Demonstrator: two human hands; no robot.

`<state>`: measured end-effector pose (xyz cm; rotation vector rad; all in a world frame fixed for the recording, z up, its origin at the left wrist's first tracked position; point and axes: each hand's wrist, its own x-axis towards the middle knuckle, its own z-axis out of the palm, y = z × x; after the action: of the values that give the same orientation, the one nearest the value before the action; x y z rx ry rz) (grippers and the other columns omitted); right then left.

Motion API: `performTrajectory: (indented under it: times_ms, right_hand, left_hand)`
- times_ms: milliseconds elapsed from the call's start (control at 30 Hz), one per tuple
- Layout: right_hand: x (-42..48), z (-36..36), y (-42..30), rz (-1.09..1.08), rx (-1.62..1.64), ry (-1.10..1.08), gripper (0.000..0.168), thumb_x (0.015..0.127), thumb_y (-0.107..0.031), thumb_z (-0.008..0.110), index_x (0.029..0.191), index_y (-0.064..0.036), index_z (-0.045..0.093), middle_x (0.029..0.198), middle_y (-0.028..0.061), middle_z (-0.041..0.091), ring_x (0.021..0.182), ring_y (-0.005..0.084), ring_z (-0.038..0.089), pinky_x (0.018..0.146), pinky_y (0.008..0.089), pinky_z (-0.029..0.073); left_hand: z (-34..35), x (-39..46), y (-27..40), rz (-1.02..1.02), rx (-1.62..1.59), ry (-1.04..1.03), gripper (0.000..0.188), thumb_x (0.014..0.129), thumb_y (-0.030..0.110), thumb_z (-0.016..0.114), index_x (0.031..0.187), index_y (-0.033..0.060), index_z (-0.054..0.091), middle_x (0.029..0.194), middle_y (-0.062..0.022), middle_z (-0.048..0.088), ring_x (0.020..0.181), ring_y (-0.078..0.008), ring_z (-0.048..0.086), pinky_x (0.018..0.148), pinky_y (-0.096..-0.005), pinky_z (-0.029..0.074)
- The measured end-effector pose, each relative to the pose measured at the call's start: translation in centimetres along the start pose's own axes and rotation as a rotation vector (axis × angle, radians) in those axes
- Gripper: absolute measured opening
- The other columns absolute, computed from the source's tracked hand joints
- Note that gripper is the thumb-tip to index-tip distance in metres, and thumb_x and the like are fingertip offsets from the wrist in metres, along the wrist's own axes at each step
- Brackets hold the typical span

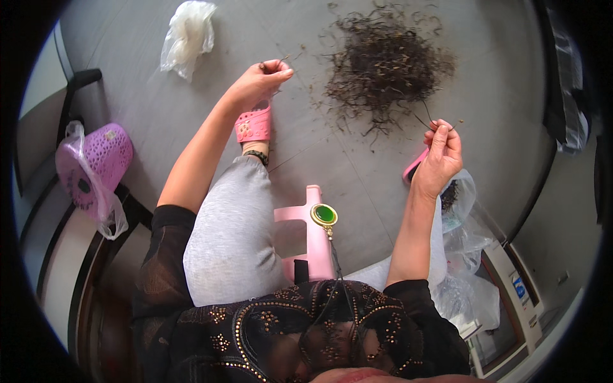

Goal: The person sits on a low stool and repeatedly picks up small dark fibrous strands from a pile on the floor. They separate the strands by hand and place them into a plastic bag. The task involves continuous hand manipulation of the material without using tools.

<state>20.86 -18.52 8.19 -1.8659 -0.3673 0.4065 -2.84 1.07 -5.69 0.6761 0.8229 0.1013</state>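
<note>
A loose pile of dark, thin dried stems or roots lies on the grey floor ahead of me. My left hand, above the pink clog on the left, pinches small dried strands between thumb and fingers. At the near right edge of the pile, my right hand holds several thin dark strands between thumb and fingertips. Small crumbs and bits are scattered between the pile and my left hand. Which plant the strands come from, I cannot tell.
A crumpled clear plastic bag lies at the upper left. A purple perforated basket with a plastic bag on it is at the left. Clear bags, one with dark strands, are by my right leg. A pink plastic frame is between my legs.
</note>
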Motion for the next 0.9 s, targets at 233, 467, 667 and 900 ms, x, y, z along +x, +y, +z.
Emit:
performTrajectory:
  times_ms: [233,467,667,900]
  right_hand:
    - [0.4,-5.9,-4.4,0.145,0.239,-0.091,0.015,0.094,-0.015,0.051,0.094,-0.002,0.058,0.090,0.0057,0.062,0.069,0.0093,0.056,0.066,0.0238,0.048]
    - [-0.5,-10.1,-6.3,0.060,0.350,-0.061,0.015,0.094,-0.015,0.050,0.095,-0.002,0.058,0.092,0.0064,0.063,0.074,0.0120,0.061,0.070,0.0258,0.050]
    - [-1.7,-11.3,-7.9,-0.091,0.383,-0.042,0.015,0.095,-0.013,0.048,0.094,-0.001,0.058,0.090,0.0063,0.064,0.073,0.0137,0.064,0.068,0.0258,0.053]
    - [-3.7,-12.7,-9.2,-0.195,0.467,-0.073,0.013,0.093,-0.009,0.050,0.092,-0.001,0.059,0.086,0.0036,0.062,0.072,0.0116,0.063,0.068,0.0235,0.051]
  left_hand:
    - [4.9,-3.6,5.6,0.050,0.489,0.052,0.024,0.089,0.030,0.058,0.087,0.0065,0.064,0.060,0.0092,0.038,0.050,-0.0009,0.030,0.045,-0.0198,0.024]
    - [18.3,-8.2,10.8,0.121,0.765,-0.102,0.027,0.088,0.033,0.060,0.091,0.0079,0.070,0.056,0.0097,0.042,0.049,-0.0019,0.032,0.045,-0.0200,0.026]
    - [29.7,-10.2,9.2,0.091,0.594,-0.083,0.032,0.087,0.036,0.060,0.102,0.0090,0.067,0.062,0.0095,0.048,0.049,-0.0012,0.032,0.043,-0.0198,0.025]
    - [34.8,-12.2,8.2,0.026,0.235,0.006,0.026,0.089,0.036,0.058,0.098,0.0112,0.061,0.056,0.0110,0.028,0.047,-0.0015,0.022,0.042,-0.0204,0.016]
